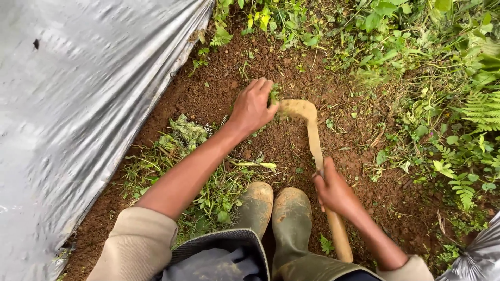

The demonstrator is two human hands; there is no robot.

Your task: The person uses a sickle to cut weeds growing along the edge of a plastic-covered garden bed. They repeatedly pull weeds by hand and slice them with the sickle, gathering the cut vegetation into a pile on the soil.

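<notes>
My left hand [253, 106] reaches down to the brown soil and closes on a small green weed [273, 94] at its fingertips. My right hand [332, 190] grips the wooden handle of a short curved hoe [314, 136]. The hoe's muddy blade rests on the soil just right of the weed and of my left hand. My two muddy rubber boots [273, 211] stand close together on the soil below the hands.
A silver plastic sheet [73, 104] covers the ground on the left, its edge running diagonally. A pile of pulled weeds [182, 140] lies beside it. Dense green plants and ferns [458, 104] fill the right and top. More silver plastic [479, 255] shows at bottom right.
</notes>
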